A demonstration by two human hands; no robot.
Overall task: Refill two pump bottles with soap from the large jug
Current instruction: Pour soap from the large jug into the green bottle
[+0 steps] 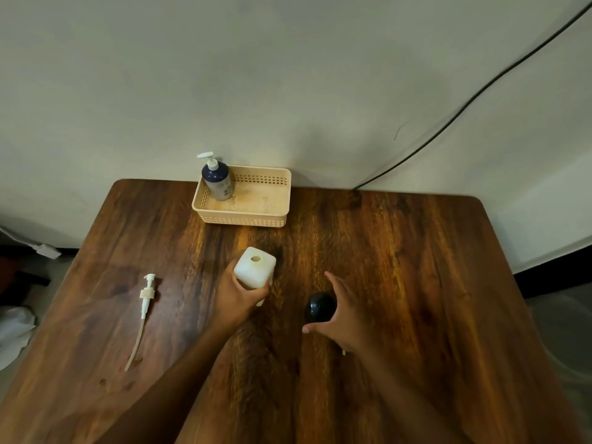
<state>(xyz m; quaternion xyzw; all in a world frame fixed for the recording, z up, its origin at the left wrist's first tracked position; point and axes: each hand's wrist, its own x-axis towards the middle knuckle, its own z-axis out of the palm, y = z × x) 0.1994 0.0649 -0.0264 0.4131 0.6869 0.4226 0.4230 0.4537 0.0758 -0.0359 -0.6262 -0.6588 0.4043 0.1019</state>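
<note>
A white square bottle (254,267) stands upright near the table's middle, its round neck hole uncovered. My left hand (238,296) grips its near side. The bottle's white pump head with its long tube (145,302) lies flat on the table to the left. To the right stands a black round-topped container (320,307), seen from above. My right hand (342,315) arches around its right side, thumb and fingers spread and not closed on it. A dark blue pump bottle (217,182) with a white pump stands in the left corner of a beige basket (256,216).
The wooden table (416,283) ends at a pale wall just behind the basket. A black cable (464,107) runs down the wall to the table's back edge. White crumpled material (16,331) lies on the floor at the left.
</note>
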